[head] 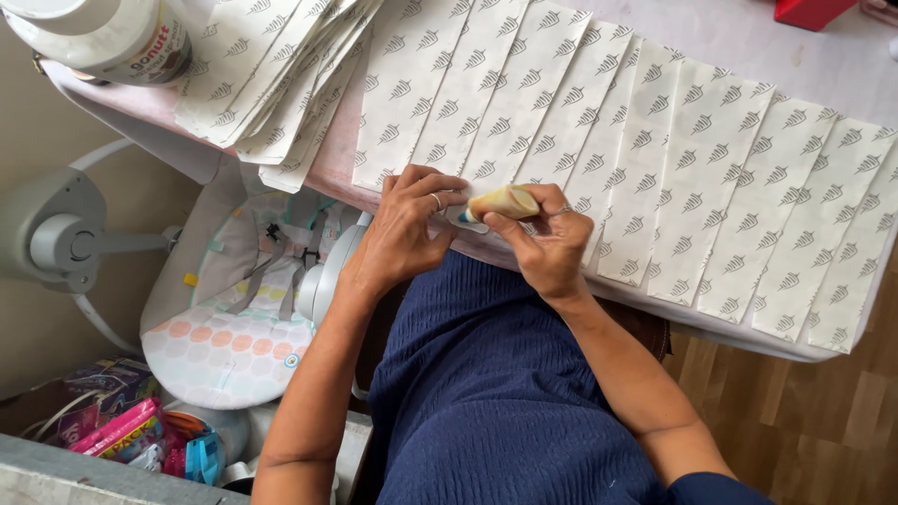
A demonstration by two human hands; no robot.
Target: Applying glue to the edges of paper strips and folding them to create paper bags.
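Observation:
My right hand grips a small yellowish glue bottle lying sideways, its blue tip pointing left. The fingers of my left hand pinch that tip at the near edge of the table. Both hands hover over a row of overlapping white paper sheets with a grey leaf print, laid side by side across the table. A ring shows on each hand.
A fanned stack of the same printed sheets lies at the back left beside a white jar. A red box sits at the far right. Below the table stand a baby bouncer seat, a box of colourful packets and wooden floor.

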